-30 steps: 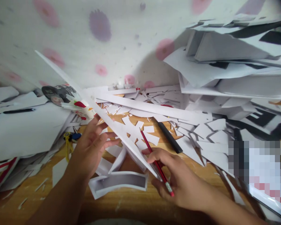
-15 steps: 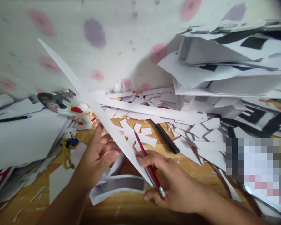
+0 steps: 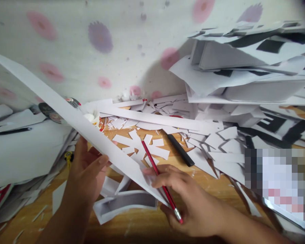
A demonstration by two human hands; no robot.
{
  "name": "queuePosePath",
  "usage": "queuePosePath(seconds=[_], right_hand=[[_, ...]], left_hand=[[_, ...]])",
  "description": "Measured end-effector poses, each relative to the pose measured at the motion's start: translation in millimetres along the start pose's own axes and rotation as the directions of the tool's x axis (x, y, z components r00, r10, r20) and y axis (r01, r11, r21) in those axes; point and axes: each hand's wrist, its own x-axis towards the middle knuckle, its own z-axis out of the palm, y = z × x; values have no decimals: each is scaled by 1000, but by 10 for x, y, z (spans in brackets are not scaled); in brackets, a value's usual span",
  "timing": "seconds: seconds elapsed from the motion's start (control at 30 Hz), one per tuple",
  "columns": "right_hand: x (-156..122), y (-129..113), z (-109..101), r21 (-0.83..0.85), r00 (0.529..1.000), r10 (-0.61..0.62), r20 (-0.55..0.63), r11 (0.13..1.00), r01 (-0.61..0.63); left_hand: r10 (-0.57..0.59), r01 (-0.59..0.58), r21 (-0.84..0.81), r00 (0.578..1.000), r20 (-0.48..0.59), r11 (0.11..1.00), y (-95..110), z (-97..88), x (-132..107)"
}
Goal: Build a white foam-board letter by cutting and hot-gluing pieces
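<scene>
A long white paper strip [image 3: 58,98] slants from the upper left down to the middle of the head view. My left hand [image 3: 91,166] is closed on its middle, thumb in front and the other fingers behind. Near the strip's lower end, my right hand [image 3: 190,200] holds a red-and-black pencil [image 3: 153,162], its eraser end toward me, and pinches the strip's edge too. Below the strip, a curved, folded white paper piece [image 3: 127,201] stands on the wooden table [image 3: 203,217]. Cut paper scraps [image 3: 157,151] lie just beyond my hands.
A black-handled tool [image 3: 180,149] lies right of centre. White paper structures [image 3: 234,91] are stacked at the right, above loose scraps. Paper sheets [image 3: 25,149] with a black pen [image 3: 12,131] cover the left. A printed paper cup [image 3: 99,124] stands behind the strip.
The strip's far end has swung left and down, so the strip lies flatter across the view. My left hand has moved left with it. The pencil stays in my right hand.
</scene>
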Motion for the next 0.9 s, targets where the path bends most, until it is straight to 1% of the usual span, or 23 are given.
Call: queuePosePath(seconds=[0.1,0.2,0.23,0.33,0.4,0.47,0.53,0.67,0.77,0.9], right_hand=[[-5,23,-4,15,996,-51,-66,999,52],[-18,45,-1,64,989,-65,-135,995,74],[-22,54,2,76,983,-61,-174,994,75],[-27,76,13,76,950,-13,-312,996,38],[-25,80,17,72,936,14,-352,997,12],[-24,76,22,80,933,33,-358,997,-4],[-30,72,30,88,923,58,-381,996,-26],[-52,103,56,67,912,53,-408,997,-28],[-52,143,69,42,918,-9,-397,999,28],[-12,137,65,-14,925,-130,-358,991,134]], left_hand=[[13,-13,-25,1000,-14,1000,2,-12,26],[11,-11,-43,1000,-4,999,16,10,26],[13,-13,-37,1000,-4,999,22,19,18],[44,-43,45,999,-20,998,26,35,-28],[34,-33,144,999,0,989,3,33,-66],[-8,-5,238,998,54,971,-37,20,-91],[-37,4,291,993,108,957,-80,-3,-96],[-28,-20,346,991,133,938,-124,-63,-72],[-41,-16,388,990,138,921,-125,-84,-69],[-70,9,384,987,147,923,-117,-67,-90]])
